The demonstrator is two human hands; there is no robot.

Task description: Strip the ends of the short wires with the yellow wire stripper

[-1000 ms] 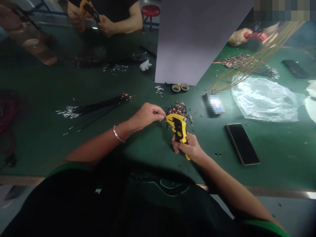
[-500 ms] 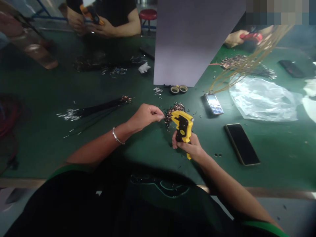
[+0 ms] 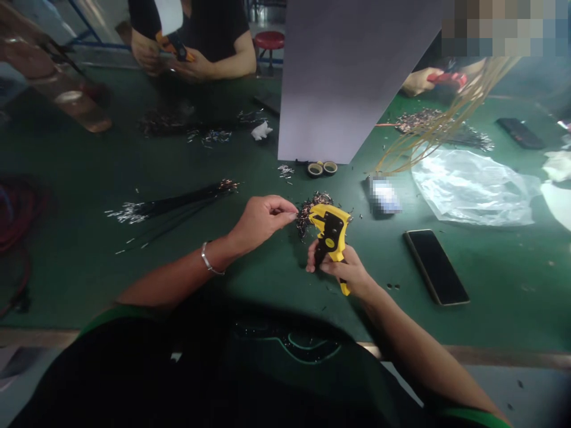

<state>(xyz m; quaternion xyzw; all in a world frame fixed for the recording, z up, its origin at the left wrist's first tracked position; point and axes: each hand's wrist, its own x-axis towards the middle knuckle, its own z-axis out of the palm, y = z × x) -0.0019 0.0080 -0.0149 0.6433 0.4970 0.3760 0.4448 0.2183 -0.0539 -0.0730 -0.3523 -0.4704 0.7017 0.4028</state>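
Observation:
My right hand (image 3: 345, 267) is wrapped round the handles of a yellow and black wire stripper (image 3: 331, 232), its jaws pointing left. My left hand (image 3: 263, 223) is pinched, thumb against forefinger, just left of those jaws. Whatever sits between the fingertips is too small to make out. Under and behind the jaws lies a pile of short dark scraps with coppery glints (image 3: 307, 217). A bundle of black wires (image 3: 178, 201) lies to the left of my left hand, with silvery tips at one end and coppery tips at the other.
Two tape rolls (image 3: 322, 169) sit before an upright grey panel (image 3: 321, 89). On the right are a black phone (image 3: 437, 267), a blurred keypad phone (image 3: 384, 196) and a clear plastic bag (image 3: 477, 187). Across the table, other people's hands (image 3: 196, 64) hold tools.
The stripper's handles stand farther apart, and my right fingers have loosened with them. My left hand stays pinched by the jaws. The whole view has shifted slightly.

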